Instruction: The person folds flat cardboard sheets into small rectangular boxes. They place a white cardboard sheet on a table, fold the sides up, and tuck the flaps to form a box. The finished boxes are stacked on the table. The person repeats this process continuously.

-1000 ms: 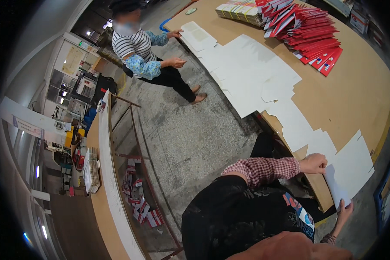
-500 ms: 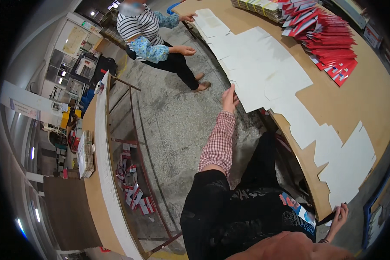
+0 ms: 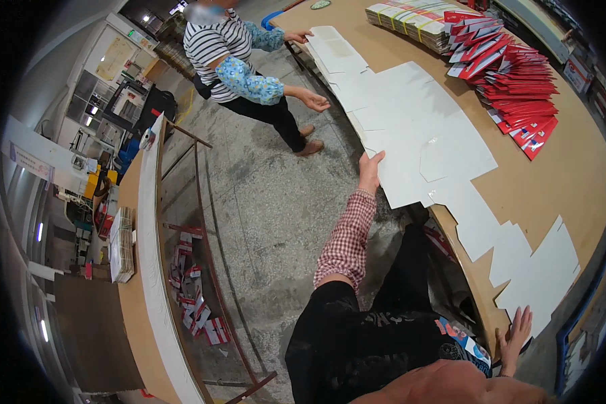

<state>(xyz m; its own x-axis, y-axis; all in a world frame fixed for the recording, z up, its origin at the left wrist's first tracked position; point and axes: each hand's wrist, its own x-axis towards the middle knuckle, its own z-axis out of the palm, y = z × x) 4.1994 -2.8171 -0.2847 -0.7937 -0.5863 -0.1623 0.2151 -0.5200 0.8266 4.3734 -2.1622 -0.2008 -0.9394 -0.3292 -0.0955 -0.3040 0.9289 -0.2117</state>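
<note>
A long row of overlapping flat white cardboard blanks (image 3: 417, 135) lies along the near edge of a brown table (image 3: 552, 182). My left hand (image 3: 369, 169), on a red-checked sleeve, reaches out to that row. Its fingers are closed over the edge of one white blank. My right hand (image 3: 515, 330) rests with spread fingers on the table's near corner, next to the last white blank (image 3: 539, 269), and holds nothing. At the far end of the row stands a co-worker (image 3: 242, 60) in a striped top with blue arm covers. One of that person's hands lies on the blanks.
Fanned red folded cartons (image 3: 518, 74) and a stack of printed sheets (image 3: 411, 17) lie on the table's far side. A long narrow bench (image 3: 148, 269) with a paper stack runs along the left, with red cartons (image 3: 202, 316) on the concrete floor under it.
My left hand went from the near end of the table out along the row of white blanks and now holds a blank's edge. My right hand stayed at the corner.
</note>
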